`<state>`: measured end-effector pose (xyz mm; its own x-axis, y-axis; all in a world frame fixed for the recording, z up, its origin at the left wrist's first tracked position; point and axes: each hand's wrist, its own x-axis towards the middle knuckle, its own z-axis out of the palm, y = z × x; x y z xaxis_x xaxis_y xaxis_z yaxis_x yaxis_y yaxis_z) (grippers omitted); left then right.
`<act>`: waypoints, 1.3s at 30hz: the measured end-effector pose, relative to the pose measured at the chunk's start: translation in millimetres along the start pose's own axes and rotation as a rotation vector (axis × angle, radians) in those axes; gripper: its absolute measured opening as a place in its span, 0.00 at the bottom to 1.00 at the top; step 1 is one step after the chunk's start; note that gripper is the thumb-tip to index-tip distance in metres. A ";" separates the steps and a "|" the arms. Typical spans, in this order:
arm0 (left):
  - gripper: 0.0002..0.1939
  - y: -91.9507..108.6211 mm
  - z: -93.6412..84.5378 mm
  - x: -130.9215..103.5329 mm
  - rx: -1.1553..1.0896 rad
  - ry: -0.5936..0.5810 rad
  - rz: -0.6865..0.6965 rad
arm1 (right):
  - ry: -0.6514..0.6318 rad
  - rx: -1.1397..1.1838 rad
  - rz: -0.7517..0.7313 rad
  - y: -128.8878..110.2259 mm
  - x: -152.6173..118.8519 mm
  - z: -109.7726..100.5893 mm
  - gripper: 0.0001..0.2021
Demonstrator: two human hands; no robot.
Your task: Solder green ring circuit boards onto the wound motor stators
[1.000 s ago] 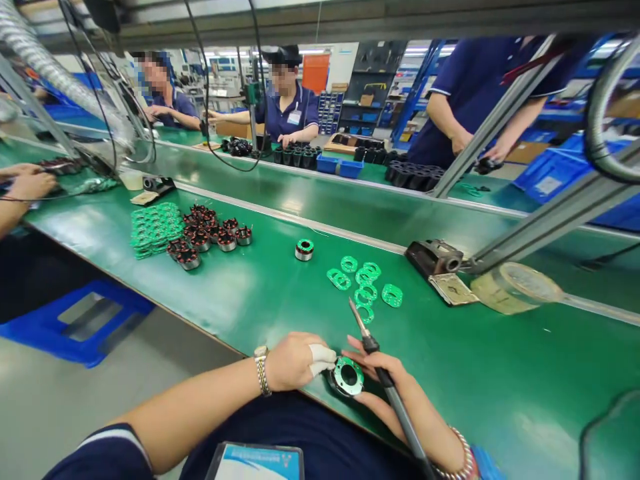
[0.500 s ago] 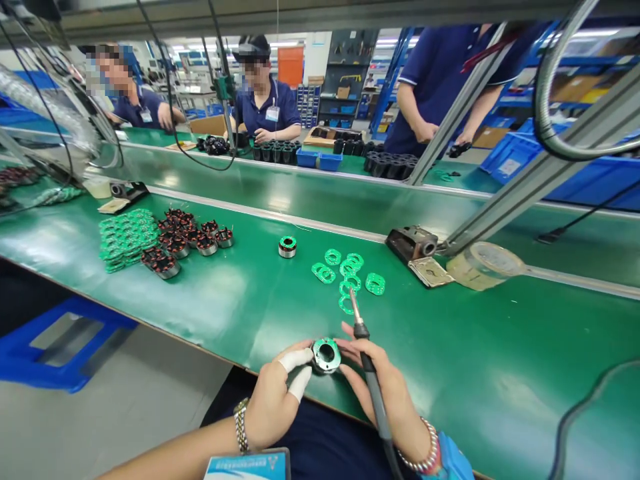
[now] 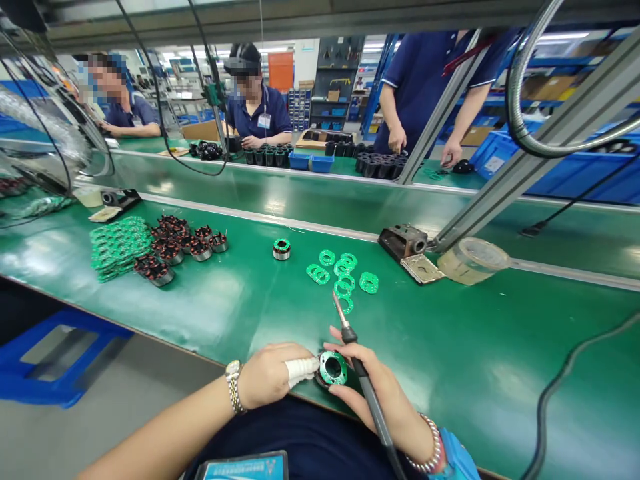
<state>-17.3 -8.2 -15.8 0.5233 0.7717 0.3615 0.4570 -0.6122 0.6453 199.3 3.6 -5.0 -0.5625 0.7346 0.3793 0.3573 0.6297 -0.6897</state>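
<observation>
A motor stator topped with a green ring board (image 3: 333, 369) is at the table's front edge. My right hand (image 3: 375, 387) holds it between thumb and fingers, and a soldering iron (image 3: 369, 393) also rests in that hand, its tip pointing up and away. My left hand (image 3: 273, 375), with white covers on thumb and finger, pinches at the stator's left side; whatever lies between those fingertips is hidden. Beyond are loose green ring boards (image 3: 344, 285) and one stator with a board on top (image 3: 281, 249).
Stacked green boards (image 3: 120, 247) and copper-wound stators (image 3: 173, 243) lie at the left. An iron stand (image 3: 407, 243) and a plastic tub (image 3: 473, 260) stand at the right. A cable (image 3: 545, 393) crosses the right side. Three people work across the table.
My left hand's covered thumb and finger have closed together at the stator's side. The stator has turned and tilted slightly in my right hand. The view has shifted a little.
</observation>
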 end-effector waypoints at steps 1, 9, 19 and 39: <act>0.15 -2.3 -1.4 0.5 0.001 -0.017 0.028 | -0.006 0.007 0.001 0.0 0.0 -0.4 0.19; 0.15 -2.0 0.7 10.8 0.007 0.019 -0.033 | 0.001 0.010 -0.013 0.2 -0.9 2.0 0.17; 0.09 32.1 28.0 -3.3 -0.244 0.265 -0.440 | 0.177 -0.160 0.030 -4.8 -7.7 22.5 0.17; 0.23 22.1 29.4 10.5 -0.132 0.227 -0.515 | 0.248 0.002 0.185 -9.9 -6.6 6.1 0.13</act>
<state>19.4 -18.7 -17.5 0.0833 0.9911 0.1043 0.5106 -0.1323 0.8496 194.9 -9.0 -4.5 -0.2891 0.8763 0.3855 0.4354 0.4790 -0.7622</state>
